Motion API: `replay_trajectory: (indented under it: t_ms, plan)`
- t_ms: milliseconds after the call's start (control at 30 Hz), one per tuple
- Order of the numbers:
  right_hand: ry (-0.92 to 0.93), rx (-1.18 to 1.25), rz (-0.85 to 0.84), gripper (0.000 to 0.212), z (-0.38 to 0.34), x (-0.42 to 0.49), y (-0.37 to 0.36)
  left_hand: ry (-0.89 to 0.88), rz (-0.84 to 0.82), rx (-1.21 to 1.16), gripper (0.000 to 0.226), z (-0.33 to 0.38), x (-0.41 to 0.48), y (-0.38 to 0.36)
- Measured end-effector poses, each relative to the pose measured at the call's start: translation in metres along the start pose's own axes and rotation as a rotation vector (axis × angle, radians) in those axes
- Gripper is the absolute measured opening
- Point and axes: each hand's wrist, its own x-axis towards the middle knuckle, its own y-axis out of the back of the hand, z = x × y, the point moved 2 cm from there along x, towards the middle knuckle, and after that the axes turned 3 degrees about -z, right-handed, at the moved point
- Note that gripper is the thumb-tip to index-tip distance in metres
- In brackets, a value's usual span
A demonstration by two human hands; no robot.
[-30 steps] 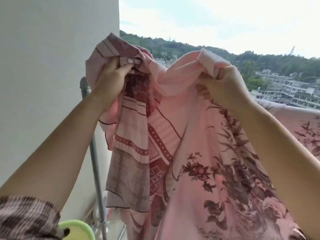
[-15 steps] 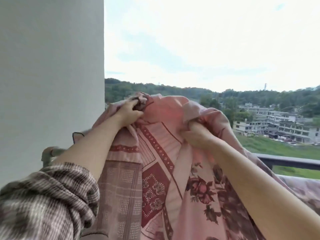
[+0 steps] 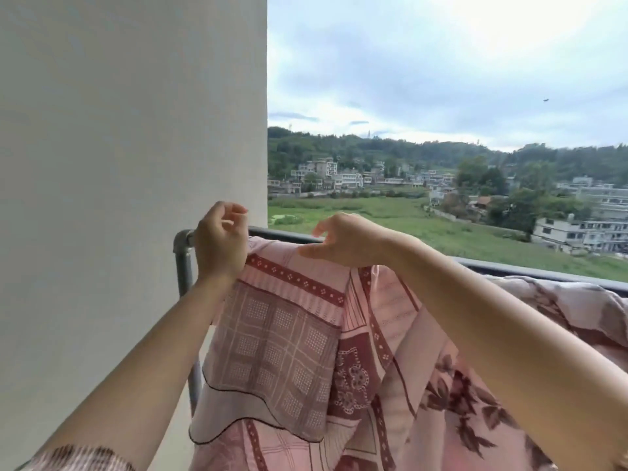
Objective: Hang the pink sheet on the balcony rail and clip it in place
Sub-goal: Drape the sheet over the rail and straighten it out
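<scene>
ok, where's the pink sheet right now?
Head view: the pink sheet is draped over the balcony rail beside the white wall, directly under the left hand and right hand.

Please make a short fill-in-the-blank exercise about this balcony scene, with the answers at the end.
1. The pink sheet is draped over the ____.
2. The rail meets a grey ____ at its left end.
3. Both hands, left and right, are ____, with fingers loose above the sheet.
4. On the sheet, no ____ can be seen yet.

Missing words: rail; post; open; clip
</scene>
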Motion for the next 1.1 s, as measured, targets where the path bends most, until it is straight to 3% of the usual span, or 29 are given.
replay_trajectory:
  t_ms: [67, 100, 167, 267, 333, 467, 567, 633, 700, 767, 867, 967, 1033, 1100]
  plan:
    - [0.025, -0.094, 0.009, 0.056, -0.016, 0.010, -0.014, 0.214, 0.044, -0.043, 0.017, -0.034, -0.020, 0.014]
    - [0.037, -0.140, 0.024, 0.050, -0.021, 0.013, -0.021, 0.340, -0.054, -0.108, 0.028, -0.050, -0.031, 0.016]
    - [0.078, -0.225, 0.091, 0.030, -0.026, 0.017, -0.031, 0.510, -0.412, -0.269, 0.052, -0.072, -0.054, 0.017]
    - [0.139, -0.288, 0.159, 0.028, -0.027, 0.015, -0.033, 0.502, -0.899, -0.366, 0.054, -0.076, -0.080, 0.022]
    - [0.183, -0.355, 0.178, 0.033, -0.027, 0.014, -0.029, 0.425, -1.013, -0.218, 0.041, -0.076, -0.083, 0.025]
    - [0.247, -0.582, 0.280, 0.039, -0.032, 0.017, -0.017, 0.382, -1.000, 0.174, 0.023, -0.079, -0.061, 0.032]
    - [0.177, -0.551, 0.388, 0.044, -0.022, 0.017, 0.003, 0.393, -1.027, 0.048, 0.021, -0.059, -0.031, 0.050]
    - [0.072, -0.278, 0.466, 0.051, -0.010, 0.017, 0.024, 0.316, -0.928, -0.068, 0.023, -0.039, 0.001, 0.055]
    - [-0.083, 0.087, 0.525, 0.048, 0.009, 0.030, 0.047, 0.225, -0.696, -0.114, 0.024, -0.016, 0.040, 0.045]
    - [-0.299, 0.432, 0.598, 0.035, 0.036, 0.057, 0.068, 0.099, -0.452, -0.109, 0.010, 0.012, 0.074, 0.025]
    - [-0.501, 0.692, 0.687, 0.027, 0.066, 0.081, 0.073, -0.009, -0.362, -0.088, 0.045, 0.047, 0.097, -0.004]
    - [-0.489, 0.671, 0.523, 0.036, 0.073, 0.077, 0.048, -0.024, -0.353, 0.071, 0.060, 0.036, 0.073, -0.005]
    - [-0.436, 0.572, 0.184, 0.045, 0.066, 0.065, 0.023, -0.029, -0.278, 0.162, 0.065, 0.004, 0.033, 0.007]
    - [-0.378, 0.488, -0.216, 0.046, 0.057, 0.050, 0.003, 0.009, -0.325, 0.027, 0.076, -0.027, -0.016, 0.016]
